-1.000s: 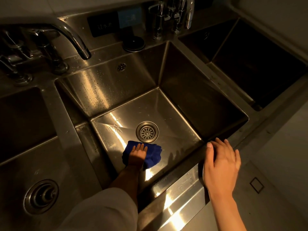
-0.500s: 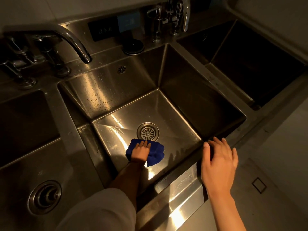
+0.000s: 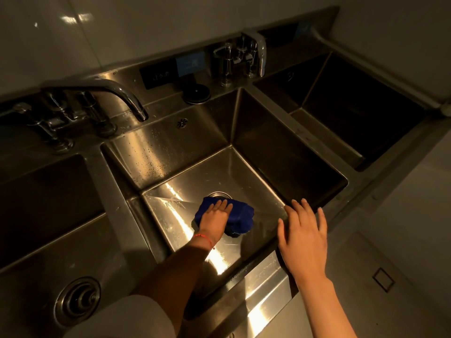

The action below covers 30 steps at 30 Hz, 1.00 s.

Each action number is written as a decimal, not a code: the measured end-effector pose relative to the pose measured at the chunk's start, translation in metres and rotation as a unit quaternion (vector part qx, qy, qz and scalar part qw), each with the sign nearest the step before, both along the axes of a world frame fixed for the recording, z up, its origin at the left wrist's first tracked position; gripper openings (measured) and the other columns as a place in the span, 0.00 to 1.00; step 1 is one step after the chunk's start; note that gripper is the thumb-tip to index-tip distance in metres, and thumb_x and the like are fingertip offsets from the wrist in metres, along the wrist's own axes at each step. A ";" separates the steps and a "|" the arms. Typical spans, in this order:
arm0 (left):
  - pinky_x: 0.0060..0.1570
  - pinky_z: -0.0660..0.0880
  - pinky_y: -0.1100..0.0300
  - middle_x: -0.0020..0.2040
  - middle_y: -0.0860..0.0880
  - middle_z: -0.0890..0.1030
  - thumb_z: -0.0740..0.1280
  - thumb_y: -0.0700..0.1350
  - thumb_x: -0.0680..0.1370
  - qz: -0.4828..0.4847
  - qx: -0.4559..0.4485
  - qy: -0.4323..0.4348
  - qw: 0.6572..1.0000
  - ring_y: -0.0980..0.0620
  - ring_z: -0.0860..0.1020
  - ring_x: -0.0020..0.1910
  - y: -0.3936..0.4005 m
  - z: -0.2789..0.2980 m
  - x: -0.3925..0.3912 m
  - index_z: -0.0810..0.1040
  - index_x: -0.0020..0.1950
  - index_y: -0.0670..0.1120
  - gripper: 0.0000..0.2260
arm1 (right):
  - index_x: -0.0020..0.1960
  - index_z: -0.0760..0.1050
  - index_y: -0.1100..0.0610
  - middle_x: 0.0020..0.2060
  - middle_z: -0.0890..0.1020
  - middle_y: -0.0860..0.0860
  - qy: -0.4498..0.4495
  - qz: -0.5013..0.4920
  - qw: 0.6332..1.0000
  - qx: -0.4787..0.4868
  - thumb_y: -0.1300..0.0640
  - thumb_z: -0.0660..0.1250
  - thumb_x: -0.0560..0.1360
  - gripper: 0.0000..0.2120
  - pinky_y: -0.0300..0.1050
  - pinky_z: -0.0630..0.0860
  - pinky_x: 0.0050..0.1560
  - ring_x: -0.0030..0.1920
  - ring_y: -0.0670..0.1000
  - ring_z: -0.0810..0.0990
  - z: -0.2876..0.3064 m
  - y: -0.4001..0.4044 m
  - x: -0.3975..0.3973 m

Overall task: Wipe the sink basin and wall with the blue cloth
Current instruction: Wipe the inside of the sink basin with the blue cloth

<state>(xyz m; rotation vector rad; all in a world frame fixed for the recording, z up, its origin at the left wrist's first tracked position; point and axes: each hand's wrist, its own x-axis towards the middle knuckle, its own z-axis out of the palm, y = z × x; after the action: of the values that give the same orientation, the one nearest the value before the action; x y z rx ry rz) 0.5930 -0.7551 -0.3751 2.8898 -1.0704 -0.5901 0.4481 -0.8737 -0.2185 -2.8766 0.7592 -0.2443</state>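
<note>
While the view looks steeply down from head height, a dim stainless steel sink basin (image 3: 256, 181) fills the middle of the frame, lit by warm glare streaks on its floor. At lower centre, the left hand (image 3: 214, 222) reaches down into the basin and presses flat on a bunched blue cloth (image 3: 240, 217), its fingers (image 3: 223, 206) straight and held close together, pointing toward the top of the frame. That cloth lies on the basin floor and covers most of the round drain (image 3: 219, 193), of which only the upper rim shows. A thin red bracelet (image 3: 203, 238) circles the left wrist, and a pale sleeve (image 3: 117, 320) shows at the bottom edge. To the right of centre, the right hand (image 3: 302, 240) is held flat, palm down, over the basin's near rim (image 3: 258, 284), its fingers (image 3: 310, 213) straight and slightly spread, holding nothing; whether it touches the steel cannot be told. Water droplets speckle the basin's back wall (image 3: 166, 152). At upper left, a curved chrome faucet (image 3: 122, 96) hangs over the basin's back edge. A second sink with its own drain (image 3: 77, 301) lies at lower left, and a third, dark basin (image 3: 353, 113) sits at upper right.
</note>
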 end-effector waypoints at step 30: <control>0.75 0.44 0.61 0.79 0.52 0.53 0.60 0.39 0.80 -0.001 -0.208 -0.119 0.971 0.55 0.51 0.78 0.018 0.197 -0.056 0.51 0.78 0.49 0.29 | 0.62 0.74 0.62 0.60 0.78 0.59 -0.064 0.156 0.985 -0.029 0.64 0.76 0.62 0.29 0.54 0.65 0.66 0.62 0.57 0.75 0.049 0.030 0.022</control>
<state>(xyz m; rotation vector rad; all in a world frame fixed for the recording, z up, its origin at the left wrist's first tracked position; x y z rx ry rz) 0.5367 -0.7373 -0.1781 2.6265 -1.0663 -0.0060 0.4703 -0.8433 -0.1695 -2.9434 0.2777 -0.4085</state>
